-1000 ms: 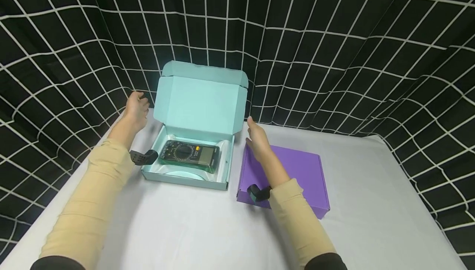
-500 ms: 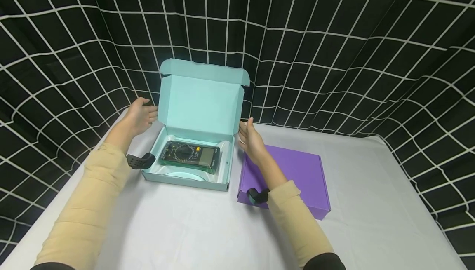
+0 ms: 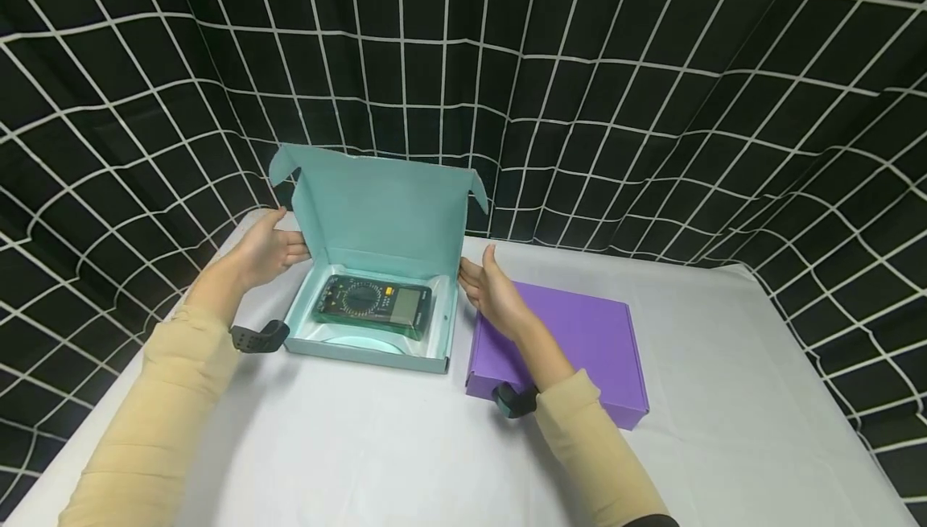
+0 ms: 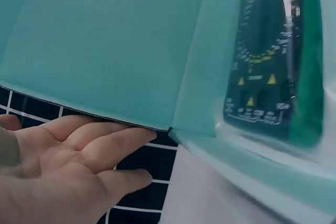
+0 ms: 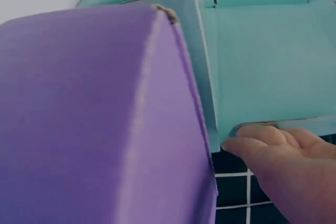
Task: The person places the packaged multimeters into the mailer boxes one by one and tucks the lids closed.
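A light teal cardboard box (image 3: 365,356) lies on the white table with its lid (image 3: 384,209) raised and leaning forward. Inside, a dark multimeter (image 3: 372,303) with a round dial and a grey screen rests in clear plastic wrapping. My left hand (image 3: 264,252) is at the lid's left side, fingers straight; in the left wrist view the fingertips (image 4: 149,135) lie right at the lid's side edge. On the opposite side my right hand (image 3: 495,292) has its straight fingers against the lid's right side flap (image 5: 310,125), thumb up.
A closed purple box (image 3: 579,342) sits right of the teal one, under my right forearm. White cloth covers the table (image 3: 724,398). A black curtain with white grid lines (image 3: 615,92) stands behind and at both sides.
The lid has tilted forward from its leaned-back position, and its front and side flaps now hang toward me. Both hands have come closer to the lid's sides and moved slightly nearer me.
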Available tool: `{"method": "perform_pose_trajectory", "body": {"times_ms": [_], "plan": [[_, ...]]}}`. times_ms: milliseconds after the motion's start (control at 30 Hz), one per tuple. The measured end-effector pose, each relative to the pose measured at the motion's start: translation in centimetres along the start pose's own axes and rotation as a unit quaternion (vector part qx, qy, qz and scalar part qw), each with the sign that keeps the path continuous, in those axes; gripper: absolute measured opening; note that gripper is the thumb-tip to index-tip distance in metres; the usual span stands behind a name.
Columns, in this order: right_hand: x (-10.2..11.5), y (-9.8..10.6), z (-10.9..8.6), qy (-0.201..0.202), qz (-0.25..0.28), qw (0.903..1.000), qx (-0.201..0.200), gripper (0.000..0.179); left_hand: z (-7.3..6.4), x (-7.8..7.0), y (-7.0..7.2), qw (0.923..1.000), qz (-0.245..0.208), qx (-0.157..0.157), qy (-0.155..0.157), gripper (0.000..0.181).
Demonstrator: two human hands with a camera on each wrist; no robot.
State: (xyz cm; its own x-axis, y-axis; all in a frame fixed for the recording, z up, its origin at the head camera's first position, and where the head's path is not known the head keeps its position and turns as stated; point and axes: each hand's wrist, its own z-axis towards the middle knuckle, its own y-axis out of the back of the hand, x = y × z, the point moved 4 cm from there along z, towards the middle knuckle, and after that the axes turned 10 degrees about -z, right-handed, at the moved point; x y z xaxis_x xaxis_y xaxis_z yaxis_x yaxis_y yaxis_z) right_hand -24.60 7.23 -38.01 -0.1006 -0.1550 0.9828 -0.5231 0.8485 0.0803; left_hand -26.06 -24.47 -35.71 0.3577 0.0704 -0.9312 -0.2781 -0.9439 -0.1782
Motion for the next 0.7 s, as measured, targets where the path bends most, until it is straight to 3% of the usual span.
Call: {"method": "perform_pose_trajectory", "body": {"times_ms": [133,300,433,700], "plan": [[-0.4,-0.2,-0.3,-0.001,-0.003,0.9999,0.015,0.083,-0.2,0.8,-0.4,0.9987,0.037,-0.015,-0.032,0.093],[-0.9,-0.6,-0.5,-0.001,-0.006,0.9999,0.01,0.082,-0.3,1.6,-1.0,0.9914,0.08,-0.066,-0.08,0.091],[-1.1,-1.0,-0.7,0.005,-0.027,0.9996,0.011,0.081,-0.4,2.3,-1.4,0.9847,0.084,-0.111,-0.104,0.086],[-1.4,-1.6,-1.2,0.008,-0.063,0.998,0.008,0.079,-1.2,3.7,-2.0,0.9733,0.075,-0.187,-0.11,0.078]]}}
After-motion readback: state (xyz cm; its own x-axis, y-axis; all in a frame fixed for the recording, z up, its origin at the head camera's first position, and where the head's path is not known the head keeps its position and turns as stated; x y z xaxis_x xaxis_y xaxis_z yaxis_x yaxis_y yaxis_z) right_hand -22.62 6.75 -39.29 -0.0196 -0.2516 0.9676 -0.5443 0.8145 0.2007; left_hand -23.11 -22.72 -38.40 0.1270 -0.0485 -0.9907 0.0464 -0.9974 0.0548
